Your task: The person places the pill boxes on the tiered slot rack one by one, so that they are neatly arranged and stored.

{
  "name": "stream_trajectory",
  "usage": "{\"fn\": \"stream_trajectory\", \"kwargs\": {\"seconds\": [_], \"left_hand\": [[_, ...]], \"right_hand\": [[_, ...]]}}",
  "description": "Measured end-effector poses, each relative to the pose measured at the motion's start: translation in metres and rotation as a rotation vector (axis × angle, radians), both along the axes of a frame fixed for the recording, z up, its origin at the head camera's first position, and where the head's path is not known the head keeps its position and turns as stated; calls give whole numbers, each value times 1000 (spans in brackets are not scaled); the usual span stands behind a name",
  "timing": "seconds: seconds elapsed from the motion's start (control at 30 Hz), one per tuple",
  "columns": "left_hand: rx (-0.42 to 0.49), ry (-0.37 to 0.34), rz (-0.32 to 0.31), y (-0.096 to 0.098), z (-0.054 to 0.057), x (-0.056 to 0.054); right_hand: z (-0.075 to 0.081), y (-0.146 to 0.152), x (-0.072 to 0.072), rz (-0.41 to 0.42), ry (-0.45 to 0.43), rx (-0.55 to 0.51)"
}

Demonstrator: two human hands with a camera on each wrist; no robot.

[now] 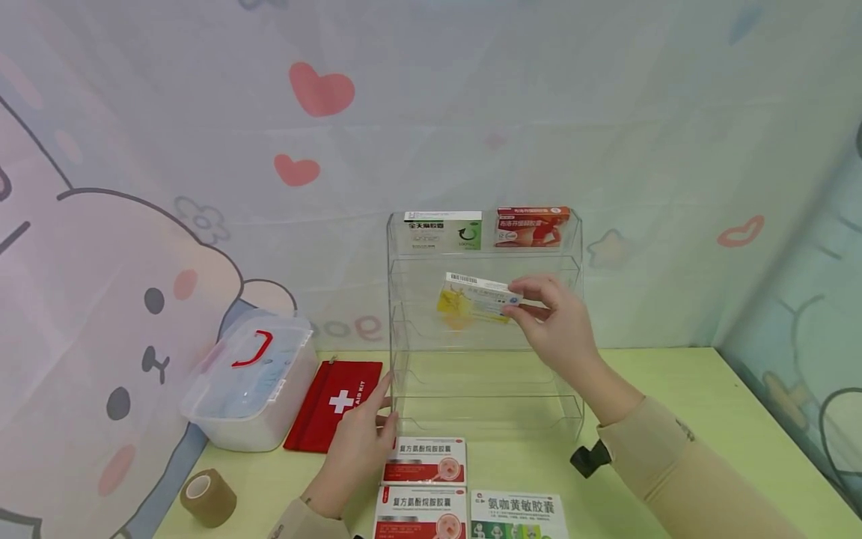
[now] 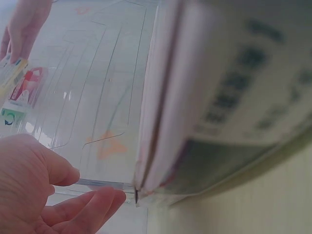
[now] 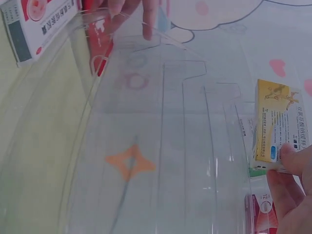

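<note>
My right hand point(image 1: 559, 322) pinches a yellow-and-white medicine box point(image 1: 474, 297) by its right end, in front of the upper tiers of a clear stepped display rack point(image 1: 485, 408). In the right wrist view the box point(image 3: 275, 122) shows its yellow side, with the thumb on its face. Low at the rack's left side, my left hand point(image 1: 360, 434) holds the edge of the panel between thumb and fingers; the left wrist view shows this hand point(image 2: 58, 190) close up. On the top tier stand a green-and-white medicine box point(image 1: 443, 232) and a red medicine box point(image 1: 532, 227).
Two red-and-white medicine boxes point(image 1: 424, 460) and a green-and-white capsule box point(image 1: 518, 513) lie before the rack. To the left are a red first aid pouch point(image 1: 330, 412), a lidded white plastic case point(image 1: 252, 382) and a brown tape roll point(image 1: 210, 500). A patterned cloth point(image 1: 431, 112) hangs behind.
</note>
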State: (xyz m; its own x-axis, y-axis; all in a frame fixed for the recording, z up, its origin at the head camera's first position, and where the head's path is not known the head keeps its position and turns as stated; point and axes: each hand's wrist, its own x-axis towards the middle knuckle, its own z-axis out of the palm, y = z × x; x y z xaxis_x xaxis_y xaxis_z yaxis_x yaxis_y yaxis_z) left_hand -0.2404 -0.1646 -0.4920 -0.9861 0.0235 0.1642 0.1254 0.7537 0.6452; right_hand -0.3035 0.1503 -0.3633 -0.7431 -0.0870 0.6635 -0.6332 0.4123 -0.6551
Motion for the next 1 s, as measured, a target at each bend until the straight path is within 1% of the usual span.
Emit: {"fn": "stream_trajectory", "kwargs": {"seconds": [0.1, 0.2, 0.37, 0.43, 0.57, 0.77, 1.0], "left_hand": [[1, -5, 1, 0, 0, 0], [1, -12, 3, 0, 0, 0], [2, -20, 5, 0, 0, -1], [-3, -16, 6, 0, 0, -1], [-3, -3, 2, -1, 0, -1], [2, 11, -15, -1, -2, -1], [-4, 27, -14, -1, -2, -1]], "right_hand": [[11, -7, -9, -17, 10, -3], [18, -14, -18, -22, 10, -12], [24, -25, -32, -24, 17, -43], [26, -29, -37, -39, 26, -42], [27, -36, -45, -69, 12, -34], [24, -40, -48, -100, -33, -20], [19, -43, -53, -112, -45, -8]]}}
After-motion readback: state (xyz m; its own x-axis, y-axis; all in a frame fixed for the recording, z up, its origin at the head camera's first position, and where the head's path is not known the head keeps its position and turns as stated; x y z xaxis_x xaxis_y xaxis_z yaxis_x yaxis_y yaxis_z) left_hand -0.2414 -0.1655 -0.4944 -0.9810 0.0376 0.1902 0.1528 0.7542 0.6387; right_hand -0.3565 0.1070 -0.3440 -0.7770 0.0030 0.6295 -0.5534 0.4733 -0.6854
